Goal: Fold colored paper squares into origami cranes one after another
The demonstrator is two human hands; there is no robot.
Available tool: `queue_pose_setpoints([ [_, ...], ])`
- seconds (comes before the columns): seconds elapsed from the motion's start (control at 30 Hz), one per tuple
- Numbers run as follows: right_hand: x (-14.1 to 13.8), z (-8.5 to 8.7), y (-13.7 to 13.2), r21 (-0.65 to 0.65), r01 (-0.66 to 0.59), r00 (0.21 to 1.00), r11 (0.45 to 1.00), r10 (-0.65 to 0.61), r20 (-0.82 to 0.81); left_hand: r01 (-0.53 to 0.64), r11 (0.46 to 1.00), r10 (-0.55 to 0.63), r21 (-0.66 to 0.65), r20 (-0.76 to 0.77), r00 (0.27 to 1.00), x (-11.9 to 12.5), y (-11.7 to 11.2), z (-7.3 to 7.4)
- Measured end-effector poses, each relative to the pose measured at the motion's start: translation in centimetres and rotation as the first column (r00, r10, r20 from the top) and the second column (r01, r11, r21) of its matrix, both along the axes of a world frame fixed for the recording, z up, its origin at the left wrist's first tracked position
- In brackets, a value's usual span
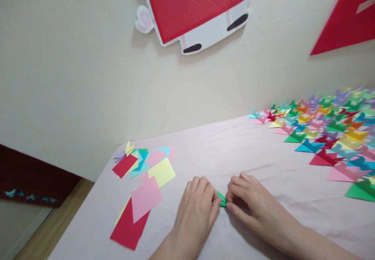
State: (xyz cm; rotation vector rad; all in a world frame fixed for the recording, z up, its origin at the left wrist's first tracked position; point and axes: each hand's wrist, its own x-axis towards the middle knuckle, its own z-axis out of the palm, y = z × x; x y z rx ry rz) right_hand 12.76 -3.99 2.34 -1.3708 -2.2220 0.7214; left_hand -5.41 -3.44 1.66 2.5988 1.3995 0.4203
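Note:
A small folded piece of green paper (222, 200) lies low over the cloth-covered table, between my two hands. My left hand (197, 205) grips its left edge, thumb and fingers pressed together. From the other side my right hand (253, 199) pinches the paper's right end between thumb and fingertips. Only the middle of the green paper shows; both ends are hidden under my fingers.
Loose coloured paper squares (146, 195) overlap on the left, near a folded yellow paper piece (129, 147). Rows of folded paper cranes (325, 135) cover the right side. Behind the table (202, 154) rises a wall (199, 92) with red decorations (202, 6).

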Motion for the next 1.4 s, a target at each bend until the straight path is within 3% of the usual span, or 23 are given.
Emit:
queue_pose_setpoints([
  [0.27,-0.1,-0.4,0.1,0.041,0.015,0.999,0.999,-0.017,0.033,-0.036,0.998,0.040,0.046,-0.088,0.995,0.4,-0.1,-0.1],
  [0.63,0.0,-1.0,0.4,0.024,0.033,0.999,0.999,-0.033,0.027,-0.066,0.998,0.062,-0.018,-0.170,0.983,0.7,-0.1,0.1],
  [0.93,-0.1,-1.0,0.4,0.015,0.032,0.998,0.999,-0.033,0.045,-0.081,0.997,0.079,-0.004,-0.173,0.982,0.8,0.0,-0.2],
  [1.2,0.9,-0.4,0.6,-0.081,-0.068,0.993,0.994,0.060,-0.101,-0.084,0.996,0.083,-0.001,-0.156,0.984,0.8,0.1,-0.7],
  [1.4,1.0,-0.8,0.9,-0.101,-0.081,0.992,0.992,0.071,-0.100,-0.070,0.994,0.068,-0.089,-0.027,0.997,0.3,0.1,-0.4],
])
